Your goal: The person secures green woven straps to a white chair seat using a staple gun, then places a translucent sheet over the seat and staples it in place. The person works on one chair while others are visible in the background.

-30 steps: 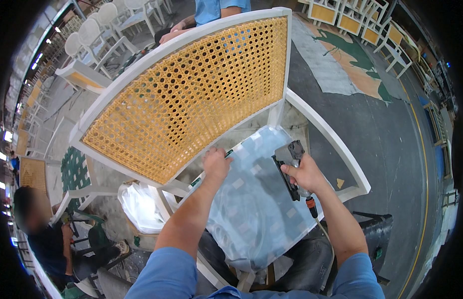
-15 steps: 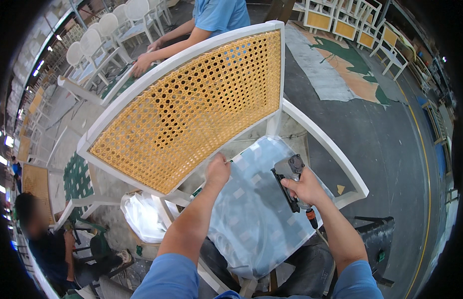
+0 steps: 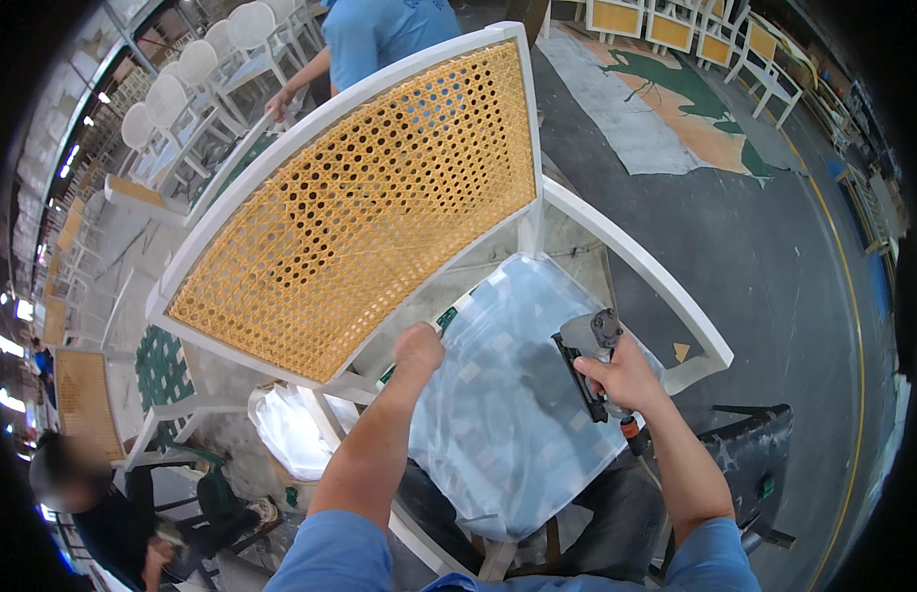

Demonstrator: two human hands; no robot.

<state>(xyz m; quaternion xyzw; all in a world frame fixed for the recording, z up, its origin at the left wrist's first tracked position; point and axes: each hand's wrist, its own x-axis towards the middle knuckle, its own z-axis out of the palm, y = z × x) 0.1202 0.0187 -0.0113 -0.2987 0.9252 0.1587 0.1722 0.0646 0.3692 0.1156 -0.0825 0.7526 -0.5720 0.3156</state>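
Observation:
A white chair frame (image 3: 631,261) with a woven cane back (image 3: 380,187) stands before me. Its seat (image 3: 523,395) is under bluish clear film, with pale squares showing through. At the seat's rear edge, below the cane panel, my left hand (image 3: 419,350) is closed on the edge of the seat cover; its fingertips are partly hidden. A green-and-white checked strip (image 3: 447,319) shows beside that hand. My right hand (image 3: 621,375) grips a grey and black air stapler (image 3: 589,340) by its handle, over the seat's right side. A hose joins the stapler's lower end at an orange-red fitting.
One co-worker in blue (image 3: 389,39) stands behind the chair back; another person in dark clothes (image 3: 113,533) sits at lower left. A clear plastic bundle (image 3: 301,429) lies left of the seat. A dark stand (image 3: 745,454) is at right. White chairs (image 3: 251,30) fill the back left.
My left hand has shifted nearer along the seat's rear edge, showing more of the checked strip. The stapler has moved slightly right. The co-worker behind has turned and moved left.

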